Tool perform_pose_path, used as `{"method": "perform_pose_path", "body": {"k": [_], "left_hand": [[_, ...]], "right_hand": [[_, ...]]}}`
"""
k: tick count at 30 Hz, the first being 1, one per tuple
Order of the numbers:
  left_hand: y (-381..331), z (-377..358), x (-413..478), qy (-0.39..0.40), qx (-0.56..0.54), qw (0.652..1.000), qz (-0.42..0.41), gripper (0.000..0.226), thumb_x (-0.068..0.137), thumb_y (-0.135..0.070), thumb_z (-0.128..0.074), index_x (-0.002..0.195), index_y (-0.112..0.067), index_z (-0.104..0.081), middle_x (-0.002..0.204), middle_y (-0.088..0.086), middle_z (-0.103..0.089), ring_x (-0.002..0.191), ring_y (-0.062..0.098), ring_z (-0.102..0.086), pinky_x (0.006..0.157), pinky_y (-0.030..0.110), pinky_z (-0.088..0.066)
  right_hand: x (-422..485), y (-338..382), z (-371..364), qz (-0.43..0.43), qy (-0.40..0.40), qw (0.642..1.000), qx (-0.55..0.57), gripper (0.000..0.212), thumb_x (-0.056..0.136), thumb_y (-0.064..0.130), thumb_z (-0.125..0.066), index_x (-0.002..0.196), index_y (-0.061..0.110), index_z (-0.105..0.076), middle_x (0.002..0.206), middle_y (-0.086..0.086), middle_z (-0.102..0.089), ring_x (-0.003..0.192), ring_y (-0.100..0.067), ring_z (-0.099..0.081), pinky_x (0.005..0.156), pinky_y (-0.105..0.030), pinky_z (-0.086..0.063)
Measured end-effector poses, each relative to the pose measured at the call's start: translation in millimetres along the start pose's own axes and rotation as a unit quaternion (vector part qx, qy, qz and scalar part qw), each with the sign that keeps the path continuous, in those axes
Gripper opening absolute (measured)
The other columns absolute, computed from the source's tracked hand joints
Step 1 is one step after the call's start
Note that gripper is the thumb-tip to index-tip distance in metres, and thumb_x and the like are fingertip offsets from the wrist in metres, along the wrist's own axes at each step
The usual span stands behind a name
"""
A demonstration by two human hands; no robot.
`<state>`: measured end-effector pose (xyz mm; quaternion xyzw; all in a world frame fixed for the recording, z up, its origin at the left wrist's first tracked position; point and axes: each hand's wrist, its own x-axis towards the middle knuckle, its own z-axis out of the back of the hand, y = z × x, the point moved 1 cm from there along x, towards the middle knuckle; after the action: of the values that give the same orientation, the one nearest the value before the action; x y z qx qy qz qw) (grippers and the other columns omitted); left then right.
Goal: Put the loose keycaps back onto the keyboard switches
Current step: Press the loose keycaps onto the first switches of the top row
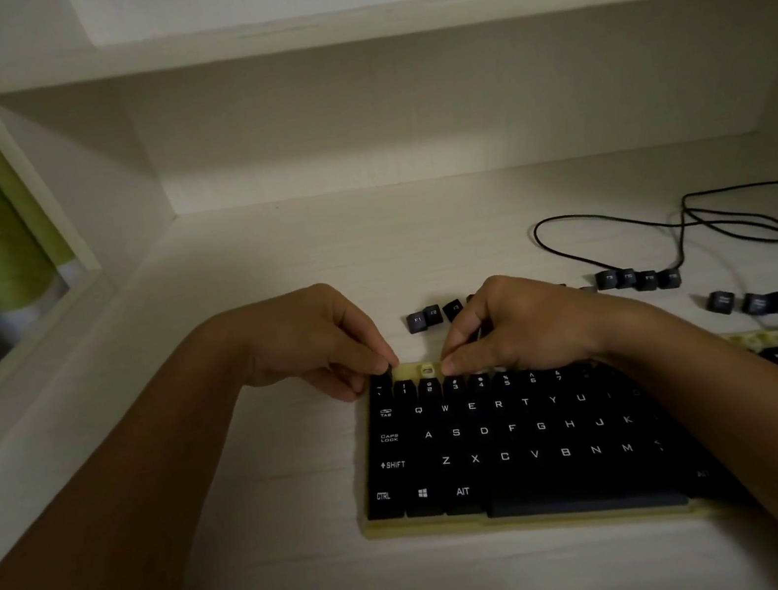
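A black keyboard on a yellowish base lies on the white desk. Its top row is bare, with one switch showing. My left hand pinches a black keycap at the row's far-left corner. My right hand has curled fingers; its thumb tip rests on the bare row just right of the switch, and its fingers reach behind the keyboard's back edge. Loose function keycaps lie in a line behind the keyboard, with more keycaps to the right and further right.
A black cable loops over the desk at the back right, near the right-hand keycaps. A white shelf hangs over the back of the desk. A window frame with a green curtain stands at the left.
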<state>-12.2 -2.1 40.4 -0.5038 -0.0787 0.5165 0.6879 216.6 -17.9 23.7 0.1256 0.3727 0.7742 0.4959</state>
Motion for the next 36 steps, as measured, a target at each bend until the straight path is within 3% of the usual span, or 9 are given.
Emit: {"method": "perform_pose_path", "body": {"k": [3, 6, 11, 15, 17, 23, 28, 32, 36], "left_hand": [[2.0, -0.4, 1.7, -0.003, -0.011, 1.000, 0.003, 0.012, 0.082, -0.001, -0.070, 0.093, -0.004, -0.075, 0.076, 0.014, -0.067, 0.063, 0.013, -0.065, 0.068, 0.031, -0.060], [1.3, -1.1, 2.7, -0.002, -0.012, 1.000, 0.004, 0.014, 0.082, 0.000, -0.070, 0.094, -0.005, -0.073, 0.076, 0.014, -0.066, 0.063, 0.013, -0.064, 0.068, 0.030, -0.059], [-3.3, -1.5, 0.1, -0.005, 0.030, 0.999, -0.010, 0.013, 0.084, -0.005, -0.070, 0.096, -0.006, -0.076, 0.086, 0.023, -0.071, 0.072, 0.017, -0.066, 0.077, 0.035, -0.060], [-5.7, 3.1, -5.2, 0.007, 0.013, 1.000, -0.015, 0.016, 0.089, -0.011, -0.065, 0.101, -0.004, -0.075, 0.095, 0.018, -0.075, 0.081, 0.021, -0.072, 0.083, 0.037, -0.059], [-5.3, 3.9, -4.4, -0.001, 0.007, 1.000, -0.013, 0.016, 0.087, -0.008, -0.068, 0.100, -0.003, -0.074, 0.091, 0.017, -0.075, 0.077, 0.021, -0.072, 0.080, 0.036, -0.060], [-5.1, 2.0, -1.0, -0.015, 0.017, 1.000, -0.007, 0.015, 0.082, -0.004, -0.073, 0.097, -0.001, -0.073, 0.082, 0.014, -0.074, 0.068, 0.016, -0.070, 0.072, 0.031, -0.061], [-1.8, 2.0, 0.7, -0.011, 0.006, 1.000, -0.006, 0.015, 0.081, -0.004, -0.073, 0.095, 0.001, -0.073, 0.081, 0.015, -0.074, 0.067, 0.017, -0.070, 0.071, 0.032, -0.061], [-6.9, 5.2, 1.1, -0.056, 0.082, 0.995, -0.027, 0.017, 0.076, -0.016, -0.080, 0.091, -0.010, -0.075, 0.081, 0.010, -0.076, 0.069, 0.016, -0.069, 0.062, 0.026, -0.056], [-7.3, 0.8, 16.3, -0.162, 0.097, 0.979, -0.075, 0.016, 0.077, -0.027, -0.079, 0.091, -0.019, -0.076, 0.077, -0.003, -0.075, 0.062, 0.007, -0.067, 0.056, 0.020, -0.049]], "right_hand": [[0.7, -0.4, 0.0, 0.001, -0.003, 1.000, -0.004, 0.016, 0.083, 0.037, -0.077, 0.089, 0.022, -0.082, 0.083, 0.002, -0.077, 0.072, -0.005, -0.064, 0.074, -0.024, -0.051], [0.5, 0.4, -0.3, 0.001, -0.001, 1.000, -0.002, 0.016, 0.083, 0.036, -0.077, 0.089, 0.022, -0.082, 0.084, 0.001, -0.077, 0.073, -0.006, -0.065, 0.075, -0.024, -0.051], [-0.4, 0.3, -0.6, -0.001, -0.003, 1.000, 0.006, 0.017, 0.082, 0.036, -0.078, 0.090, 0.021, -0.082, 0.086, -0.002, -0.077, 0.073, -0.008, -0.065, 0.075, -0.026, -0.052], [-1.6, 1.0, -0.3, -0.003, -0.002, 1.000, 0.009, 0.017, 0.082, 0.037, -0.077, 0.089, 0.022, -0.082, 0.086, 0.001, -0.078, 0.077, -0.010, -0.068, 0.078, -0.026, -0.053], [-1.5, 1.5, -0.3, -0.003, -0.002, 1.000, 0.006, 0.017, 0.082, 0.037, -0.077, 0.089, 0.022, -0.082, 0.085, 0.001, -0.078, 0.075, -0.006, -0.066, 0.076, -0.026, -0.052], [-1.3, 1.8, -0.1, -0.007, -0.001, 1.000, -0.001, 0.018, 0.082, 0.037, -0.077, 0.090, 0.021, -0.081, 0.089, -0.002, -0.078, 0.091, -0.022, -0.071, 0.090, -0.038, -0.055], [-1.9, 1.9, -0.8, -0.010, 0.000, 1.000, 0.004, 0.017, 0.083, 0.035, -0.078, 0.089, 0.020, -0.081, 0.086, -0.003, -0.077, 0.073, -0.007, -0.064, 0.075, -0.025, -0.051], [-1.2, 0.8, 0.9, -0.012, 0.003, 1.000, 0.006, 0.018, 0.083, 0.037, -0.077, 0.089, 0.021, -0.081, 0.087, -0.001, -0.077, 0.074, -0.005, -0.064, 0.075, -0.023, -0.051], [-0.9, -1.2, 0.5, 0.001, 0.008, 1.000, 0.007, 0.019, 0.083, 0.037, -0.077, 0.090, 0.020, -0.081, 0.086, -0.002, -0.077, 0.071, -0.004, -0.062, 0.070, -0.019, -0.049]]}}
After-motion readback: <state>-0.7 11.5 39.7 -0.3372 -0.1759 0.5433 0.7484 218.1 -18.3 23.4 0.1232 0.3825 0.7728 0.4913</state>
